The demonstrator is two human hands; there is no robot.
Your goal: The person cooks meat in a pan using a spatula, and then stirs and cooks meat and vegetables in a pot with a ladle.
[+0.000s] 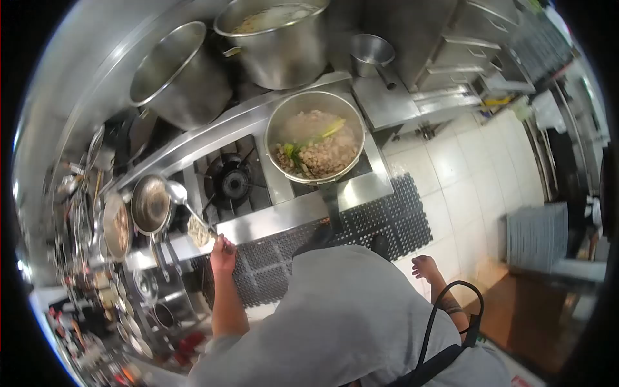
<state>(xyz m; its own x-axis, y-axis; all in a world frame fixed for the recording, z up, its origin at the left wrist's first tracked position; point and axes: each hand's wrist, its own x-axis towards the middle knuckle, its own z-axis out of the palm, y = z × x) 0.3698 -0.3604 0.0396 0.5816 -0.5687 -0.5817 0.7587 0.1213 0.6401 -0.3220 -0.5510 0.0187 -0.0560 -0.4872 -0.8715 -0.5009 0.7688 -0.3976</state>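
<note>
The left hand has its fingers wrapped around the handle of a long metal serving spoon, whose bowl lies at the near edge of the frying pan; whether they touch is hard to tell. A firm grip well up the handle, as here, seems right, with the bowl held level to limit drips on the steel stove edge. The right hand hangs out over the floor, fingers loosely curled and nothing visible in them. The deep pot of browned chunks and green stalks sits on the stove ahead, its dark handle pointing back toward the body, so care not to knock it with apron or elbow seems wise
</note>
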